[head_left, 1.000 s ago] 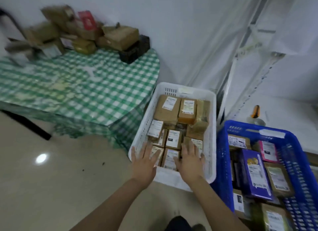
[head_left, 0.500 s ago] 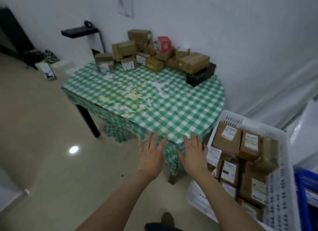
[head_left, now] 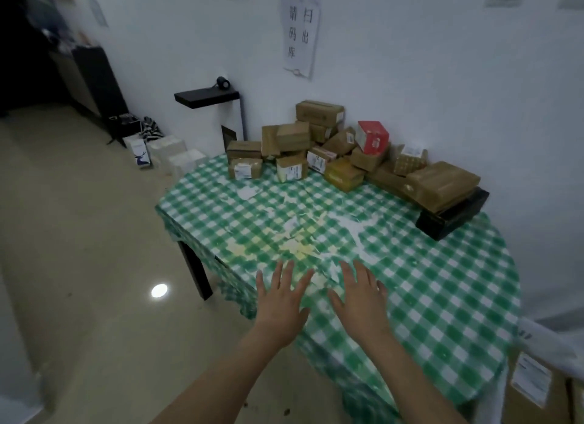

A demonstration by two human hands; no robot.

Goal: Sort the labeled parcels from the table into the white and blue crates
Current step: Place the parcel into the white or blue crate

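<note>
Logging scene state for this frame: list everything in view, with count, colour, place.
table: one, green-white checked cloth, centre
parcels: heap, count unclear, brown, table's far edge by wall
red box: one, red, on the heap
black box: one, black, heap's right end
shelf: one, black, wall left of table
notice: one, white, wall above heap
floor boxes: several, white, left of table
left hand: one, open, at table's near edge
right hand: one, open, beside it

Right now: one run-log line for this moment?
phase: pre-grasp | left hand: open, empty | right hand: open, empty | brown cardboard parcels: piled at far edge of green-checked table
</note>
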